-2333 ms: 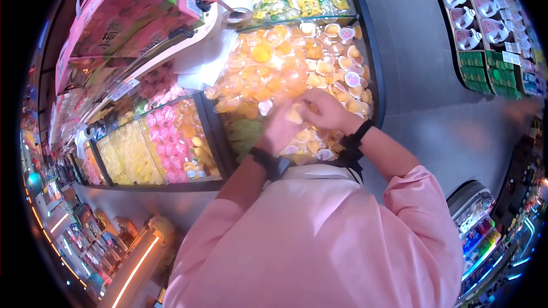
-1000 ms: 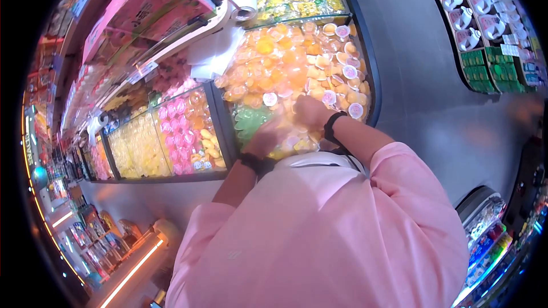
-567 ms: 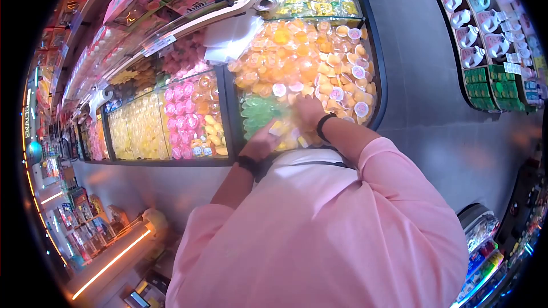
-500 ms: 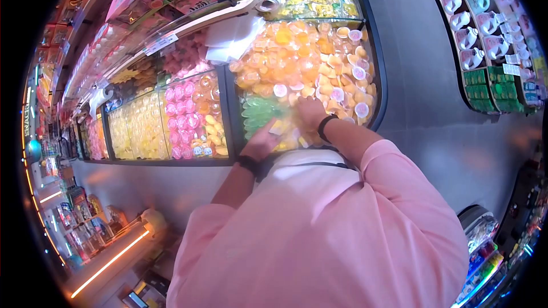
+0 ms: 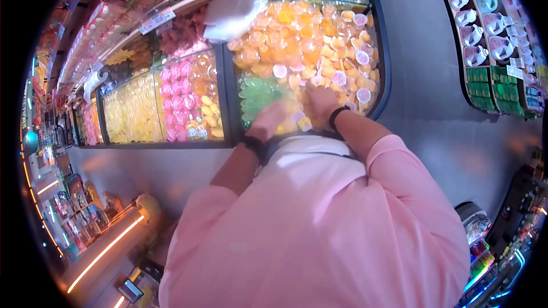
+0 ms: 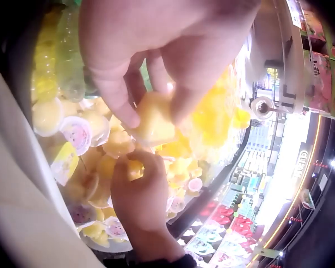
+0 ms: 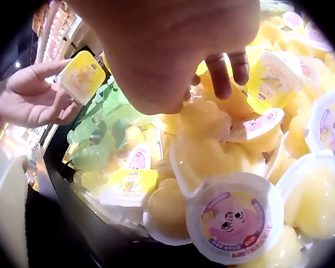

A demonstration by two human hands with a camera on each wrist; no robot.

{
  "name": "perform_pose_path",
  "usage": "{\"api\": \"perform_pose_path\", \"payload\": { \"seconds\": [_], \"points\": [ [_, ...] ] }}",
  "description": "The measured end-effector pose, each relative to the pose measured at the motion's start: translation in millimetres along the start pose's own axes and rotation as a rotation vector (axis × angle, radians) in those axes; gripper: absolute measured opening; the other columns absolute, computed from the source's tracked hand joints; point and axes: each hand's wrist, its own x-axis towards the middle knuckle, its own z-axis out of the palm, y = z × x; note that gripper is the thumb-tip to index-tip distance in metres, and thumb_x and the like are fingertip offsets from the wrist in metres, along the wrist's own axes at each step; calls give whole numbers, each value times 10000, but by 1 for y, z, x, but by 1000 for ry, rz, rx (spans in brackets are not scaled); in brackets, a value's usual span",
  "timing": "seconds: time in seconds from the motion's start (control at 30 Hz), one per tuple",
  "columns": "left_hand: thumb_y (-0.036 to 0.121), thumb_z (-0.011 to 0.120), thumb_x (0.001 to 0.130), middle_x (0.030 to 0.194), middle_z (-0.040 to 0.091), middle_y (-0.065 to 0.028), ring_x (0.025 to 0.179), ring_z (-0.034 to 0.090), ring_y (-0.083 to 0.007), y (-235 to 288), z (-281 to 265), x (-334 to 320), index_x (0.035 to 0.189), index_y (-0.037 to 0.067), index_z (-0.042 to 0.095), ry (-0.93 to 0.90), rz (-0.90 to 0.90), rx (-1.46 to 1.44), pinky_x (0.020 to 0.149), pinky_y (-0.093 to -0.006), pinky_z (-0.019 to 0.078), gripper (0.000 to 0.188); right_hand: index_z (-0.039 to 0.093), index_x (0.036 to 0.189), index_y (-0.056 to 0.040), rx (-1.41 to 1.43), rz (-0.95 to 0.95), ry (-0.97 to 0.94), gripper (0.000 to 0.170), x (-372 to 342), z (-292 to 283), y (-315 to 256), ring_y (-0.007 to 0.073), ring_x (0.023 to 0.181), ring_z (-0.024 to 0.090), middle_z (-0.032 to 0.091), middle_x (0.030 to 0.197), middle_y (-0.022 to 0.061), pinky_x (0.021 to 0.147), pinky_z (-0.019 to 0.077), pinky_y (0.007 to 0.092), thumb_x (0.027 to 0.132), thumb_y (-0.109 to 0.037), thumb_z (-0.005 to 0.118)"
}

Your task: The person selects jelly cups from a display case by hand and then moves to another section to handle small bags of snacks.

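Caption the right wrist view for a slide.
The left hand holds a yellow-lidded cup while the right hand reaches over more jelly cups.

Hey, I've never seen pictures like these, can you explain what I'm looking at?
There's no machine: this is a person using a bare left hand and right hand at a shop bin. The wide pictures come from a camera on the head, looking down; the other two come from one camera on each wrist. In the bin lie many orange and yellow jelly cups, with green jellies near the left hand. That hand pinches a yellow-lidded cup. The right hand is over other cups; whether it holds one is hidden.
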Motion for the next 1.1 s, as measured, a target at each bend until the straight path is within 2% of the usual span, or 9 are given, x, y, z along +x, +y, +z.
{"api": "perform_pose_path", "payload": {
  "seconds": [0.03,0.27,0.43,0.5,0.6,0.8,0.9,1.0,1.1],
  "points": [
    [163,681,973,1127,604,-20,983,618,-160,0,-2,4,1382,51,517,-14,-71,-211,927,-311,536,455,628,1121,-92,14,18,4,330,-8,-8,2,290,1019,654,611,1214,70,797,541,457,810,-203,637],
    [197,698,968,1138,646,-27,982,635,-149,3,21,13,1337,44,562,156,-176,28,808,-254,512,421,619,1102,-60,426,39,83,283,-51,-20,55,359,1035,630,610,1129,116,822,535,485,870,-221,594],
    [133,677,960,1128,658,-65,991,635,-138,-1,45,40,1342,8,549,28,5,188,834,-255,524,421,608,1220,-23,918,384,145,353,-53,-3,80,296,946,689,672,1091,174,814,555,378,885,-132,619],
    [73,645,951,1132,659,-84,1001,637,-134,-4,54,56,1351,-14,545,-7,82,294,855,-252,531,421,612,1232,-16,931,340,139,365,-59,-7,81,282,936,696,686,1071,189,812,557,351,878,-104,625],
    [74,640,954,1148,660,-93,1009,642,-135,-6,63,74,1343,-22,558,-64,-12,312,859,-249,531,409,625,1188,-8,987,449,66,300,-67,-22,77,231,874,675,659,1082,145,729,550,331,923,-147,623],
    [138,591,999,1218,667,-103,1074,662,-169,0,63,69,1326,24,580,-190,-219,356,908,-284,534,347,650,1237,-122,279,415,144,419,-62,-41,53,288,1217,564,598,1338,66,1050,399,509,825,-197,674],
    [152,593,1001,1224,666,-101,1062,668,-170,0,55,62,1315,24,581,-188,-232,362,903,-289,541,338,678,1195,-170,309,232,273,382,-42,-29,40,281,1272,495,557,1372,8,1109,285,550,820,-239,666],
    [159,599,999,1207,672,-94,1046,671,-167,2,55,54,1305,19,582,-147,-234,446,885,-290,552,337,660,1207,-177,113,136,-98,375,-29,-30,34,271,1218,528,584,1293,22,1074,338,539,835,-226,656],
    [157,599,998,1189,679,-89,1032,674,-166,1,54,50,1302,16,581,-125,-222,395,867,-290,561,335,657,1172,-171,-21,112,-63,344,-28,-30,33,252,1208,543,595,1240,20,1003,419,507,834,-233,683]
  ]
}}
